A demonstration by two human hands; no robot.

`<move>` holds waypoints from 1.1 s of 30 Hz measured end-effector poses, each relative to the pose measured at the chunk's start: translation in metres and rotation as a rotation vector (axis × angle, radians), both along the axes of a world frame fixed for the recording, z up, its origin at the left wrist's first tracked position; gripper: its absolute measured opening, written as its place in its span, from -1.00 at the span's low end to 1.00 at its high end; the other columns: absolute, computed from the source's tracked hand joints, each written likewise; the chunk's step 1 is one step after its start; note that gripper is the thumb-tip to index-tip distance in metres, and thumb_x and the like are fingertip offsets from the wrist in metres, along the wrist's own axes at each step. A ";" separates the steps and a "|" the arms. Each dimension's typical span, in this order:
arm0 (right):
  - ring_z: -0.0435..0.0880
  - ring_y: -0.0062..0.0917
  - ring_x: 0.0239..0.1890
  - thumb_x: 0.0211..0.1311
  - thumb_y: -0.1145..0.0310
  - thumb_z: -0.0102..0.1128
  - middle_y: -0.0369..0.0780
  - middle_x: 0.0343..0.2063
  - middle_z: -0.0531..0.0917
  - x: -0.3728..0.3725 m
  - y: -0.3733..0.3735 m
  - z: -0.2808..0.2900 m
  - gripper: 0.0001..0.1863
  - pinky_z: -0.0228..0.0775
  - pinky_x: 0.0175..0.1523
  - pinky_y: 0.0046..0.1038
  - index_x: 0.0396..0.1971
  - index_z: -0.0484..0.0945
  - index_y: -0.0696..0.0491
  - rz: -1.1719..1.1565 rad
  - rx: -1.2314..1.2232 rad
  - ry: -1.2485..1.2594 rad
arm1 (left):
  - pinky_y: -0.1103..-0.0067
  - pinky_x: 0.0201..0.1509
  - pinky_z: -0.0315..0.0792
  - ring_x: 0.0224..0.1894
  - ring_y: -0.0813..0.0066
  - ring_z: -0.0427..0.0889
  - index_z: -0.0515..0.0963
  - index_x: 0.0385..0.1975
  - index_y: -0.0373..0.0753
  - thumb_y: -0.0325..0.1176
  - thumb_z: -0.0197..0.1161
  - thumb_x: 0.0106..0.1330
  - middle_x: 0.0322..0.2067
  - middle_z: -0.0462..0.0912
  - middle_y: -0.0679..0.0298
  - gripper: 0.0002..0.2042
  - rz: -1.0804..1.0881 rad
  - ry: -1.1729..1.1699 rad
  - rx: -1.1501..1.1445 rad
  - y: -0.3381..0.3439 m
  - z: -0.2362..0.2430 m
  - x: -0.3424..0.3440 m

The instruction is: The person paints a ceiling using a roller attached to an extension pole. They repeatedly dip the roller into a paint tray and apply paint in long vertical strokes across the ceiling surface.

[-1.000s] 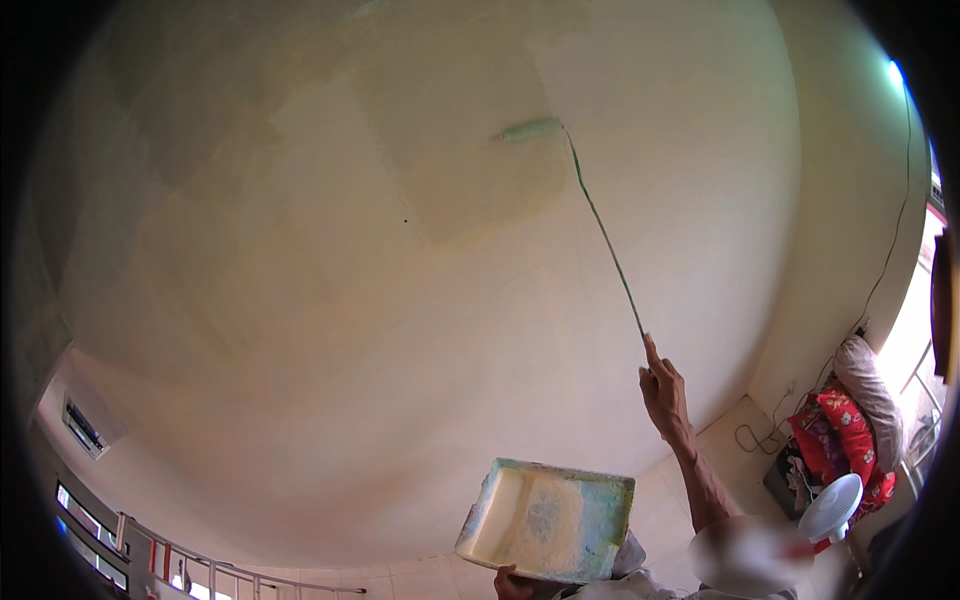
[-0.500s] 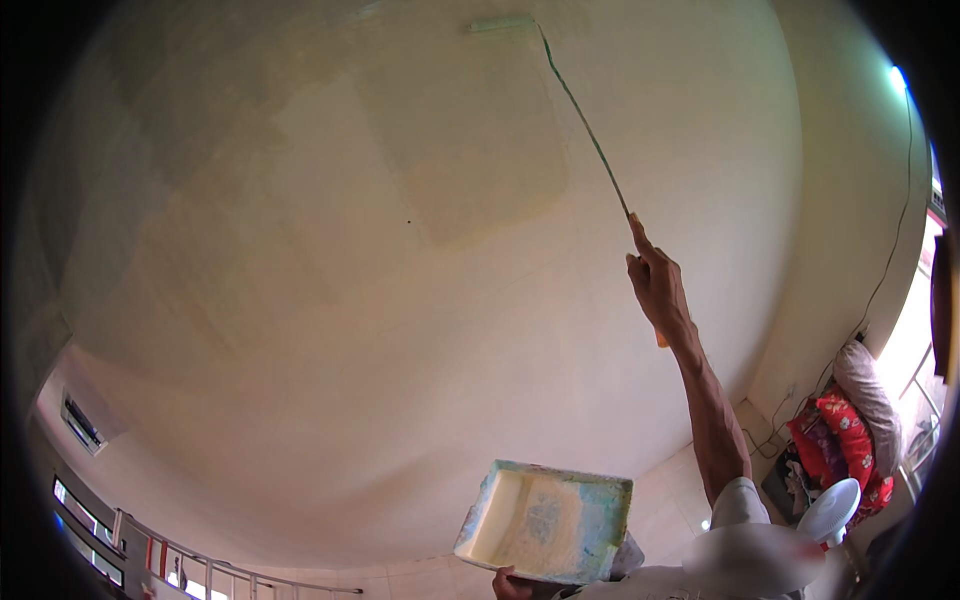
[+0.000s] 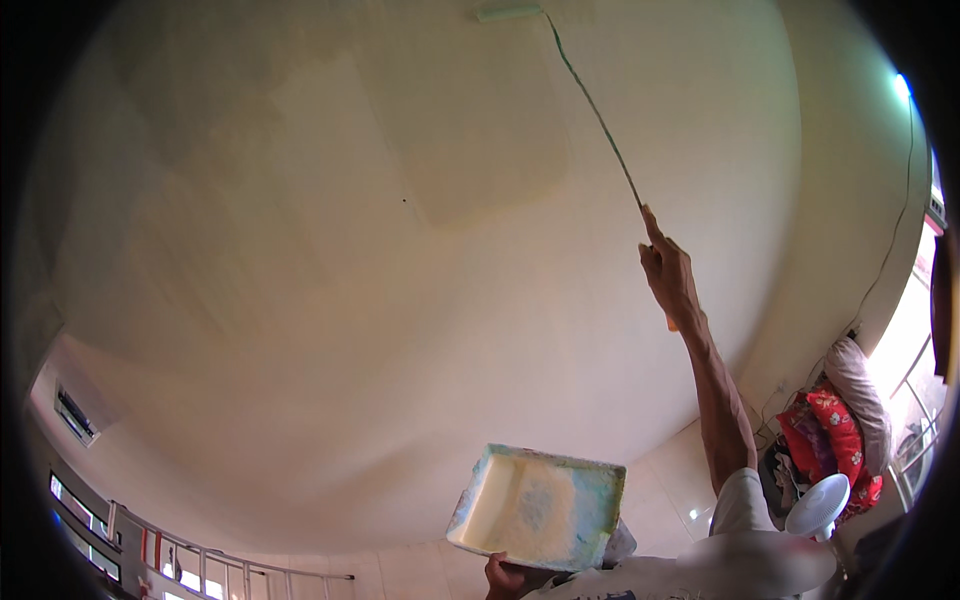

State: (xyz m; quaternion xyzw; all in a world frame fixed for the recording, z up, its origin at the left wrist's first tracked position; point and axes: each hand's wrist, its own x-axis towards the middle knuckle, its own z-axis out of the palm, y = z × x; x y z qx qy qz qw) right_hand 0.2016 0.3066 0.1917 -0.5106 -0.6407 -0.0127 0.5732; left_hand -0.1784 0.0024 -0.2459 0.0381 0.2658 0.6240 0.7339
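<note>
My right hand (image 3: 672, 278) grips the handle of a long-framed paint roller (image 3: 595, 105), its index finger stretched along the thin rod. An orange bit of the handle shows below the palm. At the top of the view the pale green roller sleeve (image 3: 510, 12) lies against the cream wall (image 3: 330, 330). A darker, damp-looking patch (image 3: 480, 150) spreads on the wall below the sleeve. Low down, my left hand (image 3: 505, 577) holds a paint tray (image 3: 618, 505) by its near edge. Cream paint and blue-green stains coat the tray; the fingers beneath it are hidden.
To the right, red flowered bedding (image 3: 835, 430) and a pale pillow (image 3: 858, 385) are piled by a bright window. A white round fan-like object (image 3: 818, 505) stands near my right sleeve. A lit lamp (image 3: 902, 86) hangs on the side wall; metal rails (image 3: 230, 570) run lower left.
My right hand and the roller have shifted slightly up and right in the view. The tray and left hand appear a little higher and further left. Both grips stay the same.
</note>
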 end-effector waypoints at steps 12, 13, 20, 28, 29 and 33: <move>0.32 -0.49 -0.57 0.26 0.59 0.13 -0.18 -0.61 0.36 0.010 -0.048 -0.183 -0.30 0.34 -0.37 -0.40 0.40 0.23 -0.07 -0.031 -0.164 -0.022 | 0.37 0.34 0.25 0.21 0.34 0.40 0.36 0.13 -0.31 -0.34 0.07 0.21 0.12 0.47 0.15 -0.54 0.001 0.230 0.048 -0.011 -0.026 -0.012; 0.32 -0.48 -0.57 0.25 0.59 0.13 -0.18 -0.61 0.36 0.018 -0.056 -0.195 -0.30 0.34 -0.37 -0.40 0.40 0.23 -0.08 -0.056 -0.175 -0.023 | 0.37 0.34 0.25 0.22 0.33 0.40 0.36 0.14 -0.31 -0.32 0.06 0.20 0.12 0.47 0.17 -0.53 -0.025 0.227 0.060 -0.003 -0.031 -0.011; 0.33 -0.46 -0.55 0.26 0.55 0.15 -0.19 -0.61 0.35 0.017 -0.085 -0.243 -0.32 0.35 -0.35 -0.38 0.39 0.27 -0.11 -0.028 -0.216 0.016 | 0.33 0.37 0.22 0.24 0.29 0.38 0.34 0.19 -0.30 -0.24 0.05 0.19 0.14 0.46 0.15 -0.46 0.023 0.088 0.003 -0.003 -0.027 -0.010; 0.31 -0.48 -0.55 0.26 0.56 0.13 -0.20 -0.60 0.35 0.008 -0.075 -0.220 -0.33 0.33 -0.35 -0.40 0.39 0.27 -0.09 0.032 -0.213 0.073 | 0.14 0.40 0.16 0.29 0.11 0.33 0.23 0.27 -0.23 -0.28 0.11 0.11 0.22 0.37 0.07 -0.36 0.030 0.008 -0.044 -0.013 -0.003 -0.009; 0.30 -0.49 -0.55 0.27 0.56 0.13 -0.20 -0.61 0.34 0.018 -0.079 -0.209 -0.33 0.32 -0.35 -0.41 0.39 0.27 -0.10 -0.005 -0.207 0.077 | 0.11 0.42 0.13 0.32 0.08 0.29 0.20 0.31 -0.23 -0.27 0.10 0.09 0.25 0.34 0.08 -0.32 -0.018 0.013 -0.037 0.001 -0.004 -0.007; 0.27 -0.53 -0.55 0.27 0.57 0.11 -0.22 -0.61 0.32 0.013 -0.060 -0.158 -0.33 0.31 -0.35 -0.45 0.39 0.25 -0.06 0.002 -0.146 0.066 | 0.13 0.38 0.17 0.28 0.10 0.33 0.21 0.27 -0.24 -0.28 0.12 0.09 0.22 0.37 0.07 -0.35 0.007 0.035 -0.037 -0.004 -0.014 -0.009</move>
